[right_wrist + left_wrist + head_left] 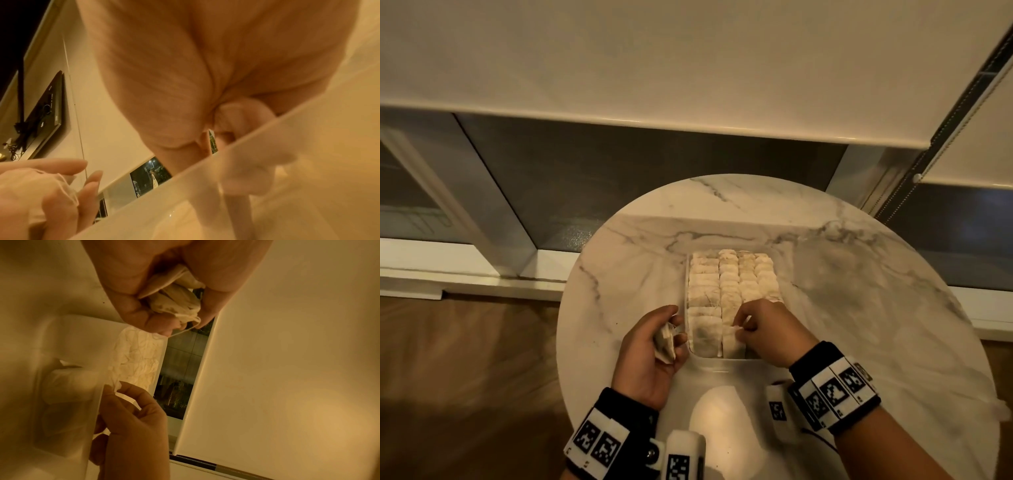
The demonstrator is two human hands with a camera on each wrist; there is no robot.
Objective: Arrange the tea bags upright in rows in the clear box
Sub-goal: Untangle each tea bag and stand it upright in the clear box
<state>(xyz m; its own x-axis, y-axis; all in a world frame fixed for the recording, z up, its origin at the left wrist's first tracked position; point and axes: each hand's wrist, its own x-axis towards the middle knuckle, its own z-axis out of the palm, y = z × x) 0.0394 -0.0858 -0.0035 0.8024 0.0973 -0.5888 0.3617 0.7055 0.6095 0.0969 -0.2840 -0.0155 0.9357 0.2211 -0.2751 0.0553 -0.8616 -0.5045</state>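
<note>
The clear box (736,360) stood near the middle of the round marble table (859,308), with its short side toward the person. It was almost full: tea bags (732,277) stood upright in four rows from the far wall to the near end, packed tight so that each one kept its neighbour from falling. The left hand (650,356) waited just beside the left wall of the box, palm turned up, its fingers (131,305) curled loosely round a small bunch of spare bags (666,342), probably to keep the supply close to the place of work. One string hung out of this bunch in the left wrist view. The right hand (763,329) was over the near right corner of the box, thumb and first fingers pinched on the top edge of one bag (732,334) that was partly down in the second row from the left; the top is probably held so that the bag goes in straight and upright. Some room remained at the near end of the right rows, so I judge the task close to its end, with only the bags from the left hand to add.
</note>
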